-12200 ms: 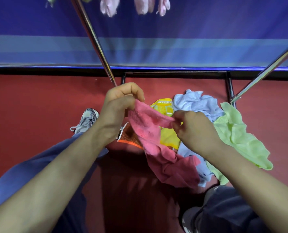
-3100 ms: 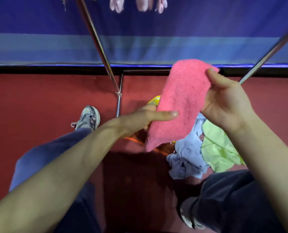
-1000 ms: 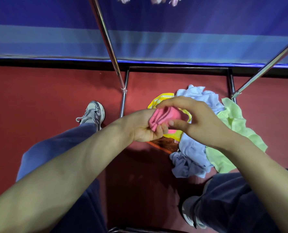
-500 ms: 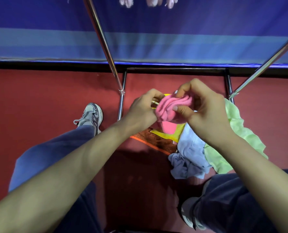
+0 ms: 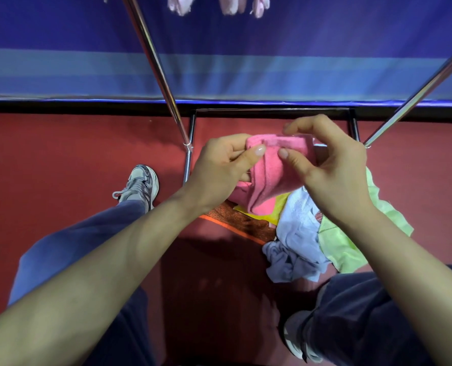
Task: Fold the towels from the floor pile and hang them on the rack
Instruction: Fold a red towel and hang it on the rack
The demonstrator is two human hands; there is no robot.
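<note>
The fingers [image 5: 256, 151] of the left hand [image 5: 219, 165] pinch the left end of a pink towel [image 5: 275, 173], thumb on top. The right hand [image 5: 333, 170] curls round its right end, thumb pressed onto the cloth and the other fingers arched over the top edge, slightly blurred. The towel is held in mid-air between both hands, above the floor [image 5: 61, 159]. It looks folded over at least once into a thick band, its lower part hanging loose. Judging by this, the fold is partly made and this towel is not yet hung.

At the top edge of the view pale pink cloths [image 5: 230, 5] hang down, probably towels already on the rack. Beneath the hands four more lie crumpled together on the floor: a yellow towel [image 5: 275, 211], a brown towel [image 5: 240, 220] with an orange edge, a light blue towel [image 5: 296, 233] and a light green towel [image 5: 351, 233]. Much of the job therefore seems left.

Two shiny metal rack poles [image 5: 156, 67] slant upward on either side, joined low down by a dark base frame [image 5: 272, 110]. The floor is red, and behind it runs a blue wall [image 5: 299, 48] with a paler band. The person's blue trousers [image 5: 69, 254] and grey trainers [image 5: 140, 183] fill the lower corners
</note>
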